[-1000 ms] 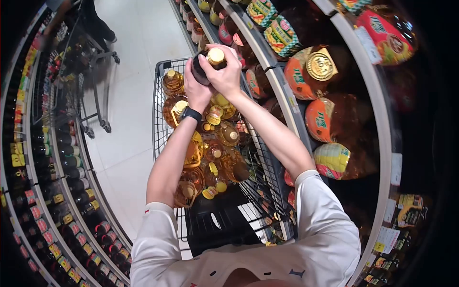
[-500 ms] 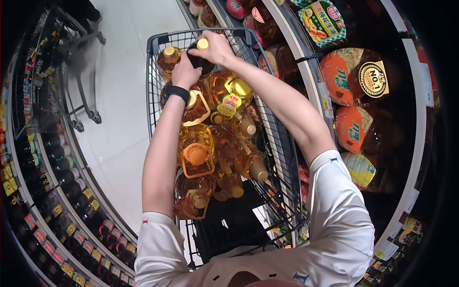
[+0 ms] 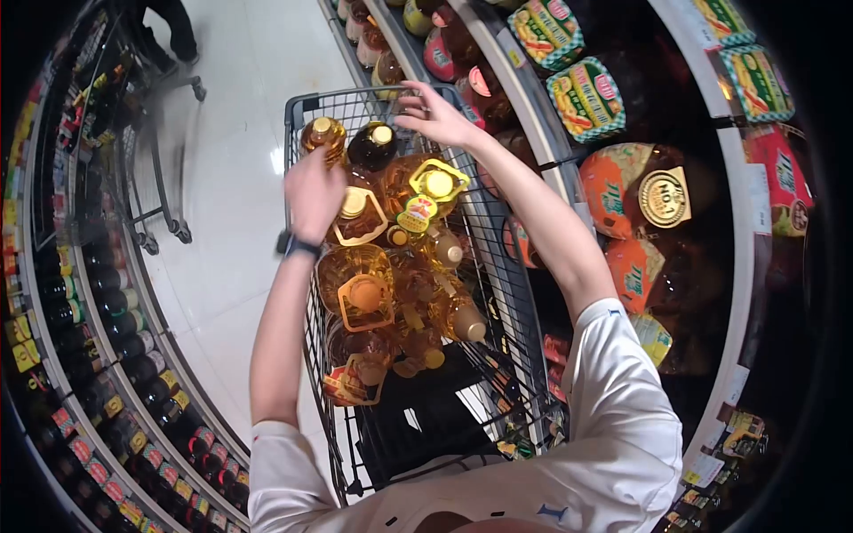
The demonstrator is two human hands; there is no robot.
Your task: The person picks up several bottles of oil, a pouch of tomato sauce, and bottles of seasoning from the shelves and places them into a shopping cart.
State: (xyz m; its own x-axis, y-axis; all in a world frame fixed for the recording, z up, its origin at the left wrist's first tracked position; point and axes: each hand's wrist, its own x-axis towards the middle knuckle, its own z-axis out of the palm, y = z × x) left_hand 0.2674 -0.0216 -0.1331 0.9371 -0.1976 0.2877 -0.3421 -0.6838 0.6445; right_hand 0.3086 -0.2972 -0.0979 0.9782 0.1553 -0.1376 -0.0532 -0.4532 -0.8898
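Note:
My right hand (image 3: 437, 115) is empty, its fingers apart, above the far right corner of the wire shopping cart (image 3: 290, 111). Left of it stands a dark bottle (image 3: 369, 153) with a pale yellow cap. My left hand (image 3: 314, 197) is smeared by motion over the cart's left side, and its fingers are hard to make out. Just beyond it is an amber oil bottle (image 3: 322, 133) with a yellow cap. Beside it are a handled oil jug (image 3: 361, 218) and a jug with a yellow handle (image 3: 439, 183). An orange-capped jug (image 3: 364, 291) sits nearer me.
Shelves of large oil jugs (image 3: 585, 99) run close along the cart's right side. Shelves of dark bottles (image 3: 133, 324) curve along the left. Another cart (image 3: 160, 213) and a person's legs (image 3: 173, 35) are at the upper left, beyond the pale floor (image 3: 218, 240).
My right hand has let go of the dark bottle and moved right. My left hand has come away from that bottle, back and left. The cart appears lower in view.

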